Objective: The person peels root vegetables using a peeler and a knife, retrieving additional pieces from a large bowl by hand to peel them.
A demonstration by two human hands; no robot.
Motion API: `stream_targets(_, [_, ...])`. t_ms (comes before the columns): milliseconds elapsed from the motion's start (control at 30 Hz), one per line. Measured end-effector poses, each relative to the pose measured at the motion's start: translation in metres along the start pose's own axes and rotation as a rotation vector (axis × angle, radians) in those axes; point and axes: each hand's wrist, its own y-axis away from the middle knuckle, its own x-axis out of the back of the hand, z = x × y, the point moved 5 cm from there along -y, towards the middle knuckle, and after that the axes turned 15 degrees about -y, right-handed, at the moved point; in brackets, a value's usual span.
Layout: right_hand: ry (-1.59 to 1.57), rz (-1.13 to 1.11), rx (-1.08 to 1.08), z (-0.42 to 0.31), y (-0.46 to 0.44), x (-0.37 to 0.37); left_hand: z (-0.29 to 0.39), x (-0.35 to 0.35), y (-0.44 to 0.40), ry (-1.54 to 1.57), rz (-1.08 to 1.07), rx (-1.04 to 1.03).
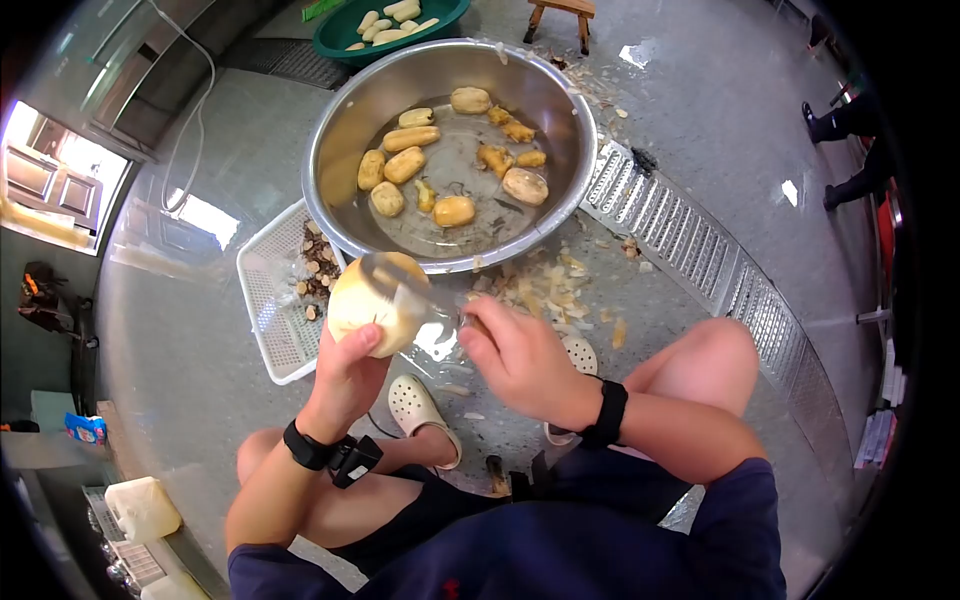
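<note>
My left hand [350, 365] is wrapped round a large pale lotus root section [365, 315], thumb on its near side, holding it up above the floor near the basin's rim. Closed in a fist, my right hand [520, 360] grips a knife [418, 288]. Its grey blade, smeared by motion, lies across the upper right of the root; the handle is mostly hidden by my fingers. Just beyond my hands stands a wide metal basin [325, 215] with several brownish-yellow lotus root pieces [405, 164] in a little water.
Left of the basin, a white plastic basket [268, 310] contains small dark cut ends. Pale peelings [545, 295] litter the floor by a metal drain grate [680, 230]. A green tub [455, 15] with peeled roots and a wooden stool [562, 8] are behind. A person's legs [850, 120] show at right.
</note>
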Motion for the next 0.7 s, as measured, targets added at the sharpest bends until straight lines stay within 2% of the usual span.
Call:
stream_targets(67, [0.115, -0.034, 0.133, -0.008, 0.004, -0.002, -0.001, 0.003, 0.0, -0.037, 0.016, 0.002])
stream_targets(200, [0.275, -0.034, 0.193, -0.01, 0.005, 0.0, -0.014, 0.006, 0.002, -0.06, 0.039, 0.042])
stream_targets(367, [0.423, -0.004, 0.337, -0.019, 0.005, 0.002, -0.012, -0.001, 0.006, 0.165, 0.062, 0.09])
stream_targets(400, [0.425, 0.003, 0.326, -0.02, 0.005, 0.003, -0.012, -0.001, 0.006, 0.194, 0.081, 0.107])
stream_targets(500, [0.409, 0.021, 0.294, -0.02, 0.004, 0.003, -0.009, -0.002, 0.005, 0.162, -0.065, 0.095])
stream_targets(667, [0.277, -0.016, 0.204, -0.009, 0.005, 0.003, -0.009, 0.009, 0.003, -0.069, -0.037, 0.028])
stream_targets(700, [0.224, -0.003, 0.13, -0.003, 0.006, 0.003, -0.008, 0.009, 0.002, -0.12, -0.039, 0.018])
